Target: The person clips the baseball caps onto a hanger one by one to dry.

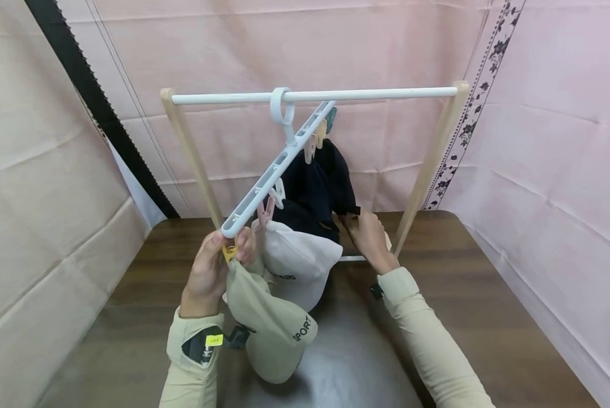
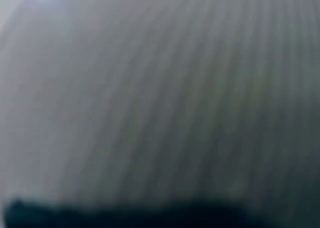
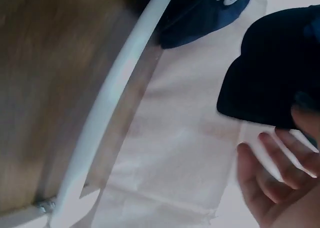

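A light-blue clip hanger (image 1: 279,167) hangs tilted, its near end low on the left. At that end my left hand (image 1: 208,272) pinches a yellow clothespin (image 1: 228,253), with a beige cap (image 1: 276,328) lettered SPORT hanging below. Just behind it, a white cap (image 1: 300,260) hangs from a pink clothespin (image 1: 266,212). Dark navy caps (image 1: 315,181) hang farther along the hanger. My right hand (image 1: 370,235) holds the edge of a dark cap (image 3: 275,68); its other fingers curl loosely beneath in the right wrist view. Blurred ribbed cloth (image 2: 150,113) fills the left wrist view.
The hanger's hook (image 1: 283,107) loops over the white top bar (image 1: 376,93) of a rack with wooden legs (image 1: 432,164). A white lower bar (image 3: 112,88) crosses near the brown table (image 1: 463,317). Pale cloth walls (image 1: 555,113) surround the table.
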`<state>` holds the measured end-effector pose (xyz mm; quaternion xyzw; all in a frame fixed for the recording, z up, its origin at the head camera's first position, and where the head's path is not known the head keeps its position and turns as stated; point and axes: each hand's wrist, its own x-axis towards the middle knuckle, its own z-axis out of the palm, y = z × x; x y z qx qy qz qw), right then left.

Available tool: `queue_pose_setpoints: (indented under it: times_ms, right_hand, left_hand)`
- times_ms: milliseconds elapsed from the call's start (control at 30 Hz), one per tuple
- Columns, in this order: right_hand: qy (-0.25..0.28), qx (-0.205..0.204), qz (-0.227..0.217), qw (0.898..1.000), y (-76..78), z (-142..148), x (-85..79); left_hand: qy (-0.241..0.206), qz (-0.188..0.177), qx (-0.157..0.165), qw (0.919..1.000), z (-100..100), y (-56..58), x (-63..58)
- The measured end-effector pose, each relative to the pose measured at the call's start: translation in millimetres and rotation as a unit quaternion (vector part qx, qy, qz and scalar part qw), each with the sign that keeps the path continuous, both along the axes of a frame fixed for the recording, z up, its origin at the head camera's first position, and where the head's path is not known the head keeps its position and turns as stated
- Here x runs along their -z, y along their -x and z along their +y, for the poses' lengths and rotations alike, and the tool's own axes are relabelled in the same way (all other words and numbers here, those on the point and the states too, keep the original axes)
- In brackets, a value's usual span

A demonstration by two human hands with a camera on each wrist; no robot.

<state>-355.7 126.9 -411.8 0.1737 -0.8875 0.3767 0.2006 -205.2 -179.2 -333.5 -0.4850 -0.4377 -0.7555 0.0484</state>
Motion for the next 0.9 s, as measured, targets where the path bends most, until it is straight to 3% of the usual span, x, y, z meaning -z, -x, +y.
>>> queue_pose_setpoints:
  times_ms: [133,233,333,400,567,733,833,900]
  right_hand:
    - [-0.033,0.03,0.068,0.997,2.6,0.3,-1.5]
    - [-0.041,0.04,0.096,0.994,-5.7,4.1,0.2]
    - [-0.042,0.047,0.115,0.991,-17.2,9.8,4.6]
    - [-0.043,0.051,0.126,0.99,-25.0,13.6,7.7]
    - [-0.055,0.04,0.161,0.985,-43.7,19.8,11.9]
    - [-0.058,0.017,0.205,0.977,-61.5,24.0,17.8]
    - [-0.071,0.006,0.236,0.969,-69.6,23.8,18.3]
    - [-0.085,0.0,0.258,0.962,-74.7,22.8,18.1]
  left_hand:
    - [-0.002,-0.003,-0.022,0.9997,-3.7,0.0,2.3]
    - [0.002,-0.015,-0.064,0.9979,-6.4,1.3,3.9]
    - [0.007,-0.053,-0.133,0.9897,-9.4,2.7,4.9]
    - [0.012,-0.082,-0.191,0.9781,-10.6,3.3,5.4]
    - [0.007,-0.125,-0.342,0.9312,-9.1,3.2,1.9]
    - [-0.006,-0.16,-0.463,0.872,-0.3,3.5,-1.5]
    - [0.005,-0.161,-0.529,0.8332,5.8,4.0,-1.0]
    - [0.019,-0.151,-0.563,0.8124,10.3,5.1,0.8]
